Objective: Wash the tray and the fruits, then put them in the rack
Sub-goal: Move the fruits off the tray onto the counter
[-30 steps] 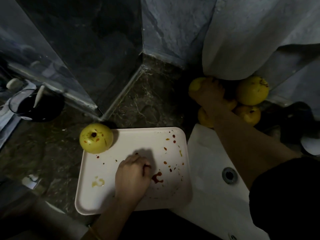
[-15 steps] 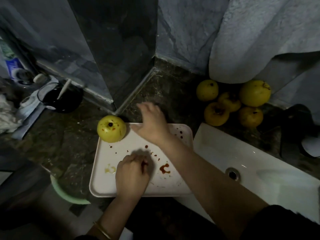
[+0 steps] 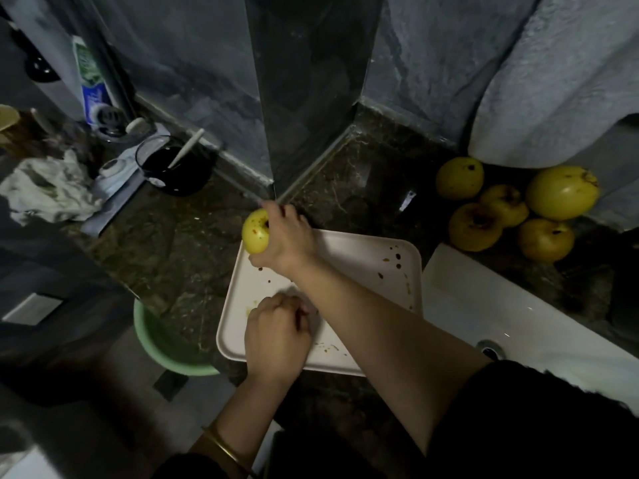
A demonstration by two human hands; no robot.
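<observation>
My right grip point(image 3: 287, 245) is clasped around a yellow fruit point(image 3: 255, 236) at the far left corner of the tray point(image 3: 366, 267). My left grip point(image 3: 276, 335) sits curled on the tray; whether it holds anything, I cannot tell. The tray lies on the bench point(image 3: 186, 243) beside the sink point(image 3: 484, 305).

Right forearm point(image 3: 397, 326): bare, runs from lower right of frame diagonally up toward centre, passing just beside the left hand's knuckles. Dark sleeve point(image 3: 536, 420) covers the upper arm at lower right.

Right hand point(image 3: 288, 242): just above centre, back of hand toward camera. Fingers and thumb curl round a yellow fruit point(image 3: 255, 235), gripping it from its right side.

Left forearm point(image 3: 249, 409): enters at bottom centre, angled up and slightly right.

Left hand point(image 3: 276, 337): below the right hand, knuckles up, fingers curled under in a loose fist, resting on the tray point(image 3: 363, 257). Fingertips hidden beneath the hand.
</observation>
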